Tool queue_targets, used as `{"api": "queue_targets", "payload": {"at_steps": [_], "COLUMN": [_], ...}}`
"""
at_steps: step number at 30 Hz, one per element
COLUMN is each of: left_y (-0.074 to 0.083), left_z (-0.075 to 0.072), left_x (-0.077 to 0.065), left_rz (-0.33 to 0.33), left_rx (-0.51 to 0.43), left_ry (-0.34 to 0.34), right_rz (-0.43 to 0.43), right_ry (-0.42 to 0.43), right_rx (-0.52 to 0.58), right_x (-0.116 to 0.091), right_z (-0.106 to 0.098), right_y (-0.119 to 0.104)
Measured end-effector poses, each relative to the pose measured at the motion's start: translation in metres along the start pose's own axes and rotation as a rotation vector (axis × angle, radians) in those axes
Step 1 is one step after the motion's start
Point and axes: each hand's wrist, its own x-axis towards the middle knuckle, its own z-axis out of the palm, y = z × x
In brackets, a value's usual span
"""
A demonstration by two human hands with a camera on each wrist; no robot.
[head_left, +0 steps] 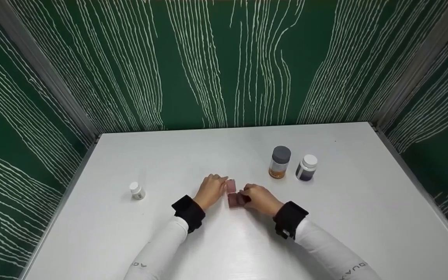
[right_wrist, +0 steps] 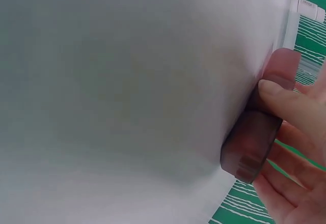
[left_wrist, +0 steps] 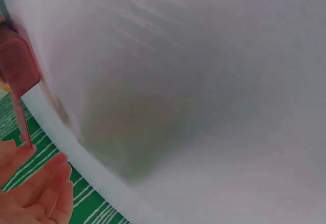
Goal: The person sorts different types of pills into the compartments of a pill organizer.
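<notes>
A small reddish translucent pill box (head_left: pixel 233 200) with compartments lies on the table between the hands. My right hand (head_left: pixel 262 199) grips its near right part, the thumb (right_wrist: pixel 272 89) on one face and the fingers behind. In the right wrist view the dark red compartment (right_wrist: pixel 249 145) shows below that thumb. My left hand (head_left: pixel 210 190) is at the far left side of the box, index finger stretched toward its pink part (head_left: pixel 230 186). A fingertip touches the end of a thin reddish flap (left_wrist: pixel 23 122) in the left wrist view; the other fingers are held apart from it.
To the left stands a small white bottle (head_left: pixel 137 191). Behind the right hand are a grey-capped bottle (head_left: pixel 279 162) with orange contents and a white-capped dark bottle (head_left: pixel 306 168). Green walls with white lines border the white table (head_left: pixel 193 151).
</notes>
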Motion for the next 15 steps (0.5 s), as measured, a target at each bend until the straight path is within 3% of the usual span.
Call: {"api": "queue_targets", "payload": {"at_steps": [3,7,12,15], "left_y": [-0.010,-0.037,-0.083,-0.109], "left_z": [-0.017,-0.046,-0.082,-0.099], "left_x": [-0.010,-0.027,-0.056,-0.077], "left_rz": [-0.039,-0.139,-0.320,-0.457], "left_rx": [-0.032,0.015,0.050,0.034], "left_ry": [0.055,0.155,0.274,0.287], "right_rz": [-0.001,0.012,0.043,0.046], "right_ry": [0.025,0.043,0.065,0.112], "right_rx": [-0.023,-0.051,-0.038,-0.024], "right_x": [-0.001,-0.002,-0.008,-0.014], "right_z": [0.001,0.002,-0.003,-0.010], "right_y": [-0.001,-0.001,0.000,0.001]}}
